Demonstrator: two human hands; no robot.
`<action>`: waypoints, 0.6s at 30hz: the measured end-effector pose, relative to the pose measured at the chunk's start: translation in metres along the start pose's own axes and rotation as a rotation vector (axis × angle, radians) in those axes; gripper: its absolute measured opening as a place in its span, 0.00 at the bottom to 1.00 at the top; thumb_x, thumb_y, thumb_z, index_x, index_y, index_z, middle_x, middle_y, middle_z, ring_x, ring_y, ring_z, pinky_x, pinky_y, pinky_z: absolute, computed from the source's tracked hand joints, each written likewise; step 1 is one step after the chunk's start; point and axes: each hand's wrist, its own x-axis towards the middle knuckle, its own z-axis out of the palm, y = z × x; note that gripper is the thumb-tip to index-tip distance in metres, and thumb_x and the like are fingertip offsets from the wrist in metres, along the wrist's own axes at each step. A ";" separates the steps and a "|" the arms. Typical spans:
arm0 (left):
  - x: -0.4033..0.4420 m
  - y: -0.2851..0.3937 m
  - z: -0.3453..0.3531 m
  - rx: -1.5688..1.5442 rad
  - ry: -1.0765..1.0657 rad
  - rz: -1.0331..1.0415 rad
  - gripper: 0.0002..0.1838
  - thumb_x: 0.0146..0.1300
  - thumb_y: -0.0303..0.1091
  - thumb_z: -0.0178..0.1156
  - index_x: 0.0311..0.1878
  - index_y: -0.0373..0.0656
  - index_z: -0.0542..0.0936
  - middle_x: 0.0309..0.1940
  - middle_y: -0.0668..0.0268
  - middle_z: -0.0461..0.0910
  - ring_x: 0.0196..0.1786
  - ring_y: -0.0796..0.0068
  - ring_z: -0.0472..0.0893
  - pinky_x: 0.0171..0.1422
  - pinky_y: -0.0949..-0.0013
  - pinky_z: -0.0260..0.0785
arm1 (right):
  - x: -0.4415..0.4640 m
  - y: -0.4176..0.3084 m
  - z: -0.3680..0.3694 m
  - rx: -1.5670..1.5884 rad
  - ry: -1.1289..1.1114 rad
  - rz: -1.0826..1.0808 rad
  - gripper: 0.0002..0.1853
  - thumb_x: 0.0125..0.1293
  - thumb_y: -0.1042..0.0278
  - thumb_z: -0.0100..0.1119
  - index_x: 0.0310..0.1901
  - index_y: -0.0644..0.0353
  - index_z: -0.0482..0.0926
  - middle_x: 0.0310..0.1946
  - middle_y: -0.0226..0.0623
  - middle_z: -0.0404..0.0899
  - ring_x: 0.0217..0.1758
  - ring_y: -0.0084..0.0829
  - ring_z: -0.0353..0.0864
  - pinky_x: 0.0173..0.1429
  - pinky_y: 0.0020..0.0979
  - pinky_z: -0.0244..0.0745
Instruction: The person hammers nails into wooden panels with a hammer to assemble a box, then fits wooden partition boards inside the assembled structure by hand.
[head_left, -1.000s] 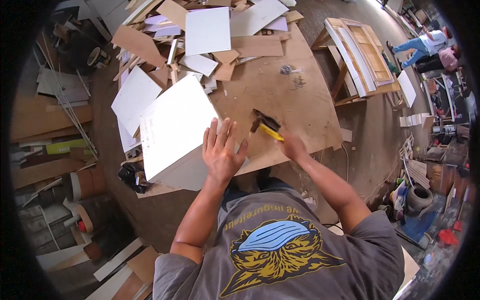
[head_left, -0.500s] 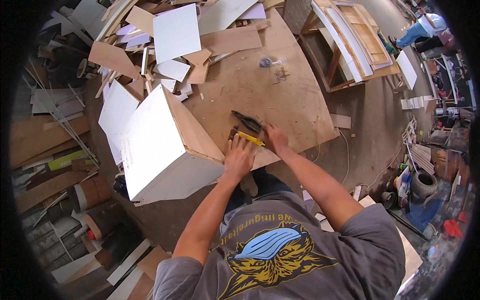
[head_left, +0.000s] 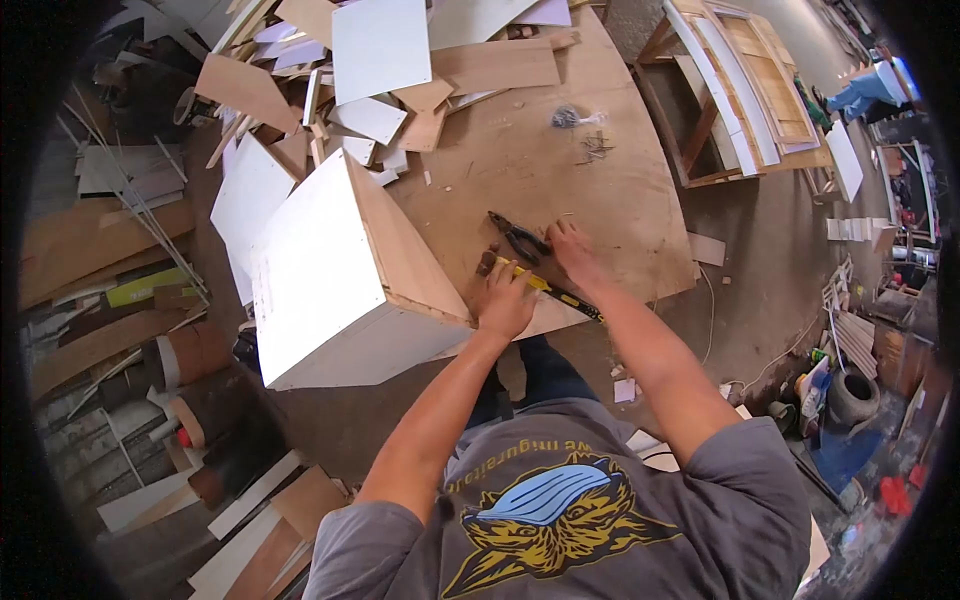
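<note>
A hammer (head_left: 548,287) with a yellow and black handle lies near the front edge of the wooden worktable (head_left: 600,200). My left hand (head_left: 506,302) rests on its handle close to the head, fingers bent round it. Just beyond the hammer are dark pliers (head_left: 516,238). My right hand (head_left: 573,248) is beside the pliers' handles with its fingers curled down at the tabletop; what its fingertips hold, if anything, is too small to tell. Left of my left hand stands a white box-shaped piece (head_left: 320,270) with a bare wood side.
Small nails (head_left: 596,148) lie near a clear plastic bag (head_left: 572,117) on the table. White and brown board offcuts (head_left: 380,50) are heaped at the far left. A wooden frame stand (head_left: 745,90) is at the right, with a person's blue-clad legs (head_left: 860,95) beyond.
My left hand has left the white piece and come onto the hammer. My right hand has let go of the hammer and moved beside the pliers. The white piece now stands turned, showing its wood side.
</note>
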 end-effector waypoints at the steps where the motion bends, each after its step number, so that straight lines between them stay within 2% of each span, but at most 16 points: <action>1: 0.002 0.000 0.001 -0.033 0.191 0.072 0.23 0.71 0.43 0.68 0.63 0.40 0.87 0.68 0.46 0.82 0.75 0.40 0.74 0.80 0.47 0.65 | 0.000 0.001 0.000 0.053 0.012 0.030 0.07 0.66 0.74 0.64 0.45 0.58 0.82 0.49 0.45 0.82 0.58 0.49 0.83 0.55 0.50 0.80; 4: 0.018 0.020 -0.013 -0.480 0.216 -0.274 0.23 0.74 0.48 0.69 0.58 0.37 0.89 0.54 0.49 0.90 0.58 0.53 0.87 0.69 0.57 0.75 | -0.007 -0.024 -0.015 0.202 0.097 0.120 0.06 0.69 0.75 0.63 0.46 0.61 0.81 0.46 0.49 0.84 0.53 0.54 0.85 0.52 0.50 0.80; 7: 0.030 0.049 -0.038 -0.798 0.265 -0.496 0.24 0.76 0.51 0.69 0.55 0.35 0.90 0.44 0.58 0.92 0.46 0.68 0.88 0.58 0.65 0.79 | -0.013 -0.069 -0.034 0.383 0.249 0.108 0.04 0.73 0.75 0.62 0.46 0.63 0.81 0.43 0.52 0.85 0.47 0.56 0.87 0.50 0.48 0.81; 8: 0.030 0.057 -0.045 -0.910 0.293 -0.492 0.23 0.76 0.49 0.70 0.54 0.34 0.91 0.42 0.61 0.92 0.43 0.73 0.87 0.54 0.67 0.78 | -0.013 -0.077 -0.037 0.448 0.307 0.088 0.03 0.74 0.75 0.61 0.46 0.63 0.81 0.42 0.53 0.86 0.45 0.57 0.88 0.49 0.48 0.82; 10: 0.031 0.067 -0.054 -1.133 0.348 -0.476 0.19 0.75 0.44 0.72 0.52 0.34 0.91 0.38 0.66 0.91 0.39 0.82 0.83 0.47 0.73 0.78 | -0.012 -0.092 -0.045 0.484 0.329 0.107 0.09 0.73 0.78 0.63 0.52 0.61 0.78 0.42 0.50 0.87 0.45 0.52 0.90 0.50 0.43 0.83; 12: 0.031 0.069 -0.055 -1.253 0.427 -0.441 0.18 0.75 0.42 0.72 0.51 0.34 0.91 0.38 0.68 0.90 0.38 0.82 0.83 0.46 0.74 0.77 | -0.010 -0.121 -0.072 0.618 0.410 0.121 0.14 0.72 0.81 0.64 0.56 0.60 0.76 0.41 0.47 0.87 0.46 0.47 0.91 0.50 0.41 0.84; 15: 0.023 0.067 -0.077 -1.283 0.502 -0.375 0.16 0.75 0.40 0.73 0.50 0.34 0.91 0.39 0.69 0.90 0.38 0.82 0.83 0.45 0.75 0.76 | -0.009 -0.138 -0.092 0.660 0.363 0.026 0.19 0.71 0.80 0.67 0.60 0.61 0.72 0.46 0.48 0.89 0.51 0.46 0.92 0.51 0.43 0.85; 18: 0.006 0.081 -0.112 -1.264 0.569 -0.297 0.15 0.74 0.39 0.73 0.48 0.34 0.91 0.40 0.67 0.90 0.38 0.81 0.84 0.44 0.73 0.77 | -0.008 -0.160 -0.108 0.693 0.411 -0.126 0.22 0.70 0.81 0.68 0.61 0.60 0.72 0.45 0.46 0.89 0.47 0.43 0.93 0.48 0.39 0.85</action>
